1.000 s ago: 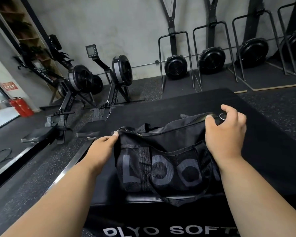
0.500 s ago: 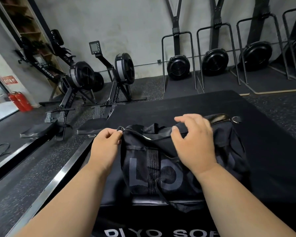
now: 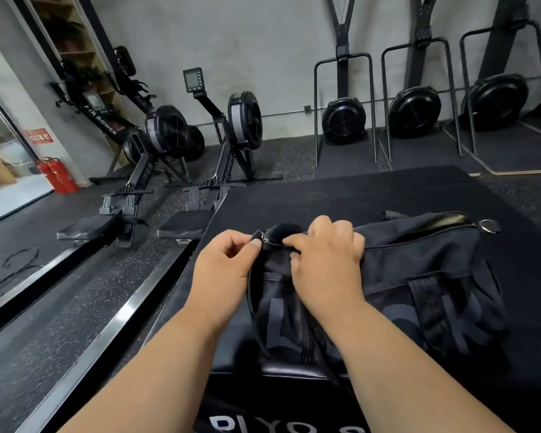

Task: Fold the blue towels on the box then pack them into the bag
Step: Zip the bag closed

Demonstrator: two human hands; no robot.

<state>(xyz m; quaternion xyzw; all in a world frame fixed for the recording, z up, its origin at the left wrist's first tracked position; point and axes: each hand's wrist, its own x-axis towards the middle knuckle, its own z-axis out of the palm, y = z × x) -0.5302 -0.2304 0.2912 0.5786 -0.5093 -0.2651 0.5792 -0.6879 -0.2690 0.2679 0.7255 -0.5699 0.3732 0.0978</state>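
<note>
Gym space with a plain grey concrete wall (image 3: 247, 32) and dark speckled rubber floor (image 3: 75, 307). Two rowing machines (image 3: 169, 145) sit on the left, three more stored upright along the back wall (image 3: 344, 120). Red fire extinguishers (image 3: 58, 176) stand by a bright glass door (image 3: 0, 157), with wooden shelves (image 3: 66, 35) in the corner above them.

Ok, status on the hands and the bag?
Left hand pinching bag end by zipper pull. Right hand gripping the bag's top beside it. Zip looks closed along the top. No towels visible.
</note>
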